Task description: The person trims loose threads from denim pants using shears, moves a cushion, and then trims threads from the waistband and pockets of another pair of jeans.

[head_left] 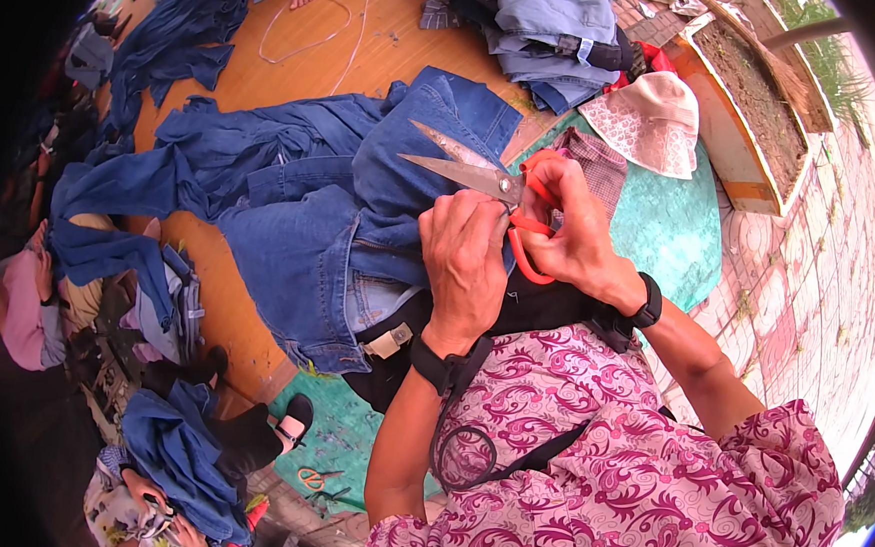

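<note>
My right hand (582,232) grips the red-orange handles of a pair of scissors (454,171). The blades are spread and point left over the blue denim garment (393,186). Close beside the pivot and lower handle, my left hand (463,265) is closed, with its fingers curled and thumb drawn in. Whatever sits in its pinch is hidden. The denim lies in folds across my lap, with a seam and lighter inner cloth (376,300) showing below my hands.
Folded blue clothes (558,30) are stacked at the far side of the orange board (301,50). A pale hat (652,121) lies right, near a soil planter (744,102). Another person's hands (158,502) are at lower left. Orange-handled scissors (313,479) lie on the green mat (347,448).
</note>
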`<state>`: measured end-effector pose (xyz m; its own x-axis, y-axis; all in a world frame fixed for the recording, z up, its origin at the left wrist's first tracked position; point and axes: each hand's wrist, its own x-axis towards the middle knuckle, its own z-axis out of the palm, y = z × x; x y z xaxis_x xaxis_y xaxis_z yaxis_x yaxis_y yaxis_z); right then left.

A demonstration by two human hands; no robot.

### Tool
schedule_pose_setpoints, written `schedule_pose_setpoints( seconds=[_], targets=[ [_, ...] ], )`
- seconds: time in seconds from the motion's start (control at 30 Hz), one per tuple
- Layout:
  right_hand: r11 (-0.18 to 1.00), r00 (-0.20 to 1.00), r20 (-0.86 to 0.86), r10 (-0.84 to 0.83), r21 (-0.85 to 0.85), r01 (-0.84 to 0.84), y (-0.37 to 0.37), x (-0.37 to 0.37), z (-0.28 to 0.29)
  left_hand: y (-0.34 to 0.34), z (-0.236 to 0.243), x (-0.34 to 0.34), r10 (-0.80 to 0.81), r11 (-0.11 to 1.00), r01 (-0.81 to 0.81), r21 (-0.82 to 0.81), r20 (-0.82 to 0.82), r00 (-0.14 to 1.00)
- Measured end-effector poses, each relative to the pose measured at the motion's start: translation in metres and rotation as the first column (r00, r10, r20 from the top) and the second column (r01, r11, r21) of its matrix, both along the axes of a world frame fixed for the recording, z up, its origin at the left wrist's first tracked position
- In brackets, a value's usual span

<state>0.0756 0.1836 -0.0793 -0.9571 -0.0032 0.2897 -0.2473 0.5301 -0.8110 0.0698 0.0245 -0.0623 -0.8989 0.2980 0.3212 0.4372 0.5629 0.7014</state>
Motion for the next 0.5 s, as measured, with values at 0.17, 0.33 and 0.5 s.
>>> schedule_pose_setpoints(
  seconds=[0.17, 0.33, 0.5],
  targets=[
    [0.997, 0.997, 0.079, -0.023, -0.066, 0.028, -0.001, -0.002, 0.000, 0.003, -0.002, -0.001, 0.029, 0.997, -0.027, 0.076, -0.036, 0.999],
    [0.999, 0.999, 0.052, 0.002, 0.042, -0.004, 0.002, 0.000, 0.003, 0.001, -0.005, 0.001, 0.042, 0.995, -0.041, 0.088, -0.006, 0.999],
    [0.868, 0.967, 0.254, 0.036, -0.487, 0.096, 0.012, -0.011, 0.011, 0.000, -0.004, 0.000, 0.050, 0.990, -0.056, 0.133, 0.047, 0.998]
  ],
)
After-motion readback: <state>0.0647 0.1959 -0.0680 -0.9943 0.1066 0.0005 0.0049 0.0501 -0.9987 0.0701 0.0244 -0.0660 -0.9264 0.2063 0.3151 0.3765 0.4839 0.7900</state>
